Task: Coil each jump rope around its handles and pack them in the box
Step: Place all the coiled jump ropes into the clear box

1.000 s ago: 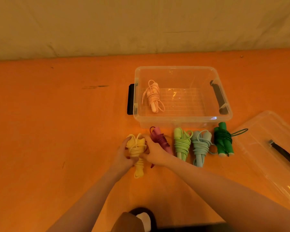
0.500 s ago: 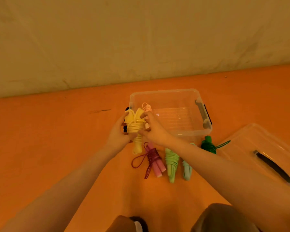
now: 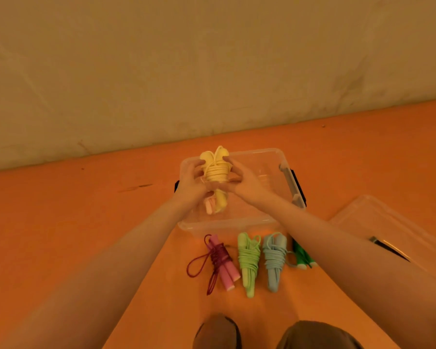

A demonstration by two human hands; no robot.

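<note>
Spreading across the lower frame: orange floor mat, backed by a pale fabric wall. Set on the mat, a clear plastic storage box with grey latch handles, its transparent lid lying apart to the right. Held above the box's left half, a yellow jump rope coiled round its paired handles, clasped from both sides: left hand with fingers curled round the left of the bundle, right hand pinching the right of it at the coil. Glimpsed beneath the yellow bundle, inside the box, a pale pink coiled rope. Waiting in a row on the mat just before the box: pink-handled rope with maroon cord, two loops trailing loose; light green coiled rope; light blue coiled rope; dark green coiled rope, partly hidden by the right forearm. Best lowered beside the pink bundle, not on top, handles flat along the box floor, keeping pressure on the wraps until release to stop the coil springing open.
</note>
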